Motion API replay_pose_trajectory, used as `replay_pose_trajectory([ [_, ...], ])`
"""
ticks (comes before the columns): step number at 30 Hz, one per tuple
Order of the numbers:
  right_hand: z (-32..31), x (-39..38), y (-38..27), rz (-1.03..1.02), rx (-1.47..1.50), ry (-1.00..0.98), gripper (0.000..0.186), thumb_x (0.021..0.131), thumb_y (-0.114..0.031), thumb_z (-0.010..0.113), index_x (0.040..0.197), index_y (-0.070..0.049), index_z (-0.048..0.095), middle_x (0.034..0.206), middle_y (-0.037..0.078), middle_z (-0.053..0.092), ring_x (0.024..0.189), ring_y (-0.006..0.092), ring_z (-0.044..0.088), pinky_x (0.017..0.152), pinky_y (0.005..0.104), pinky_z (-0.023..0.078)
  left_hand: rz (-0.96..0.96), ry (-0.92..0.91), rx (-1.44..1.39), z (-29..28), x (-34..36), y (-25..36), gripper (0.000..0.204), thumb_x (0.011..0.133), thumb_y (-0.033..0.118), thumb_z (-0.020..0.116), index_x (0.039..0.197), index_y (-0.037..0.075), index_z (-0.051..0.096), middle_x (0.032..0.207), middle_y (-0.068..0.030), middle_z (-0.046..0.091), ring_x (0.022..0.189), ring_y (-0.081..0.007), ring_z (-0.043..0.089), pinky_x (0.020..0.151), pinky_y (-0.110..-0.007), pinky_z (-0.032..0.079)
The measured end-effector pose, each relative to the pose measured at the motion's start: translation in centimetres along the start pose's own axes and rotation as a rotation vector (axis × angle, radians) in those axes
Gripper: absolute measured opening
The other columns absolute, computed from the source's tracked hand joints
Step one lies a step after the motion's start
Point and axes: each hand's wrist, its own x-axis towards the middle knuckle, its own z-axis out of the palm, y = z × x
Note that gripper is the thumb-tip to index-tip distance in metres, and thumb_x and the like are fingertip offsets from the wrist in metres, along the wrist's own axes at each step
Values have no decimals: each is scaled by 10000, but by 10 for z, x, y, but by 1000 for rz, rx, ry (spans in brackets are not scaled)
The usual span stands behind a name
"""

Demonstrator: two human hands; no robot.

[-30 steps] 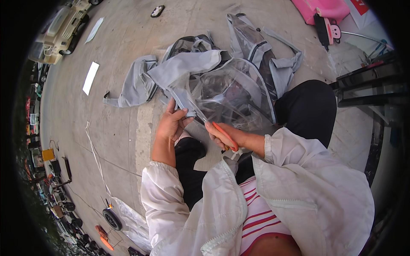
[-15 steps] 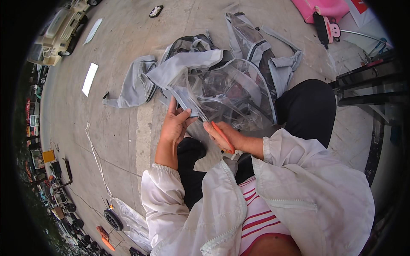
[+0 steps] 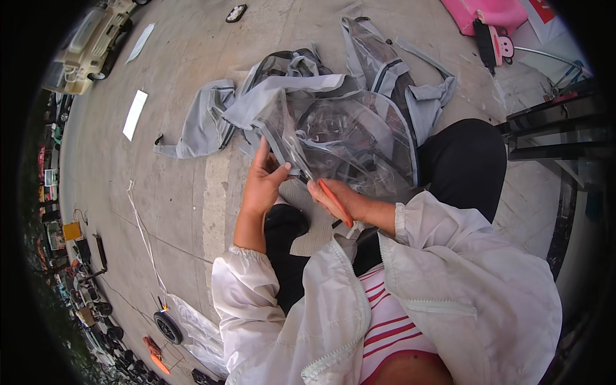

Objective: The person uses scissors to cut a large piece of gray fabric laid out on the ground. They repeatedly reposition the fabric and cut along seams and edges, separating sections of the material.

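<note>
Cover [image 3: 359, 131], clear plastic with grey fabric border [image 3: 274, 149], lies mostly bunched on concrete ground [image 3: 170, 192] ahead of us. Our left hand [image 3: 258, 186] pinches the border near its lower end; our right hand [image 3: 357, 201] is wrapped around orange-handled scissors [image 3: 334, 200], blade gap unclear. Should handle light and floppy, plastic slick, easily creased; best held by the fabric. Pink shell [image 3: 491, 14], upper right: can't tell contents.

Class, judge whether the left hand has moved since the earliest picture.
Yes, slightly: the left hand has shifted to the right, farther from the white strip lying on the ground.
</note>
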Motion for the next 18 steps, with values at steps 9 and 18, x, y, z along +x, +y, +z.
replay_pose_trajectory([
  [9,0,-1,-7,60,-12,48,577,948,-525,379,689,-24,503,598,23,469,532,130,422,517,298,380,-87,12,-88,6,-5,0,800,832,-52,563,1474,125,118,1026,-64,575,889,-129,568,707,-274,531],
  [18,-7,1,-17,168,135,3,607,899,-636,350,647,-87,411,526,-13,392,394,79,387,365,240,352,-115,-51,-80,8,-6,-7,782,855,-60,526,1474,115,83,1127,-128,566,1000,-223,585,829,-368,522],
])
